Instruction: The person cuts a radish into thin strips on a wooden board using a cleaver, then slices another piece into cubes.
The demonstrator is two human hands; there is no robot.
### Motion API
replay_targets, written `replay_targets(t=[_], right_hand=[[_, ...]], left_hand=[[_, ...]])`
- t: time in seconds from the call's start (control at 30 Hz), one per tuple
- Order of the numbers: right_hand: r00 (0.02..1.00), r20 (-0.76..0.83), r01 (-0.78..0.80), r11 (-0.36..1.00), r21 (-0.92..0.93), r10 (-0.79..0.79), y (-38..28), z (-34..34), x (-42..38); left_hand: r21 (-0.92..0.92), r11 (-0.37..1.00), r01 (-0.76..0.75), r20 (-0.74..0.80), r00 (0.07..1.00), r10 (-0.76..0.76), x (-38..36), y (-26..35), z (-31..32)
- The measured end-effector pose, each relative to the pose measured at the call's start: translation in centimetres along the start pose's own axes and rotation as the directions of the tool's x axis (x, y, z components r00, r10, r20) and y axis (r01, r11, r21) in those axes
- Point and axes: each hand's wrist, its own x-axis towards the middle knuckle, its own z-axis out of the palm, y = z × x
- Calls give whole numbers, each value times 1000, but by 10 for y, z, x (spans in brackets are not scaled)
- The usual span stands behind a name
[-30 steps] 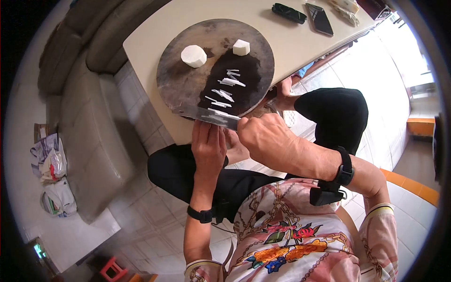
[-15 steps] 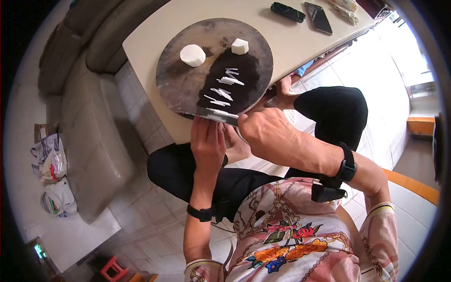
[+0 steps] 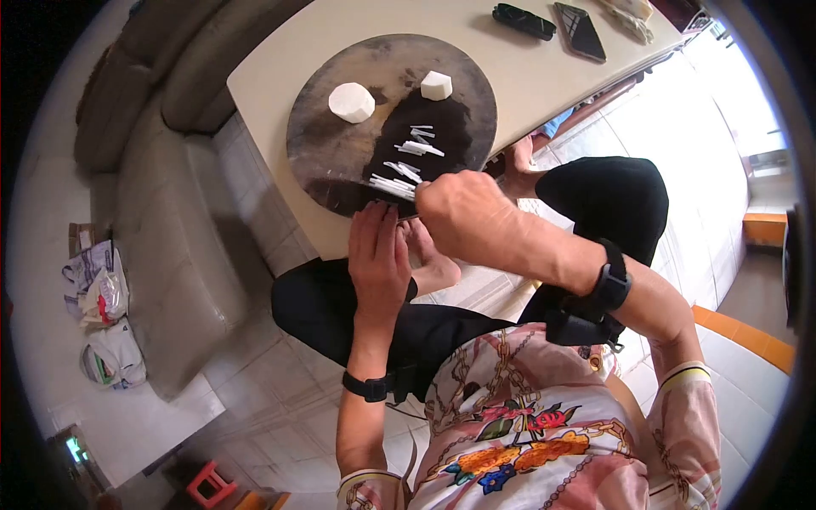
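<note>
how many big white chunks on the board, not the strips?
2. One white chunk sits upper left on the round board; a smaller white chunk near the top edge. None visibly hidden.

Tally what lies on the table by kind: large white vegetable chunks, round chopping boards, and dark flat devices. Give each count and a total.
Large white vegetable chunks: 2
Round chopping boards: 1
Dark flat devices: 2
Total: 5

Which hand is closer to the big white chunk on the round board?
Left. The left hand sits below the white chunk, at the cutting board edge; the right hand is farther right.
</note>
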Motion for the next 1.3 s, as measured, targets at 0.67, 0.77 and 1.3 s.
replay_targets(t=[0.67, 0.77, 1.3], right_hand=[[902, 424, -402, 198, 894, -85, 57, -15, 3], [902, 429, -407, 237, 882, -47, 57, -16, -1], [954, 271, -298, 311, 903, 128, 67, -26, -26]], left_hand=[[-821, -512, 253, 533, 661, -528, 52, 27, -28], [-828, -491, 271, 546, 590, -595, 57, 32, -22], [-851, -408, 331, 525, 516, -677, 62, 53, 8]])
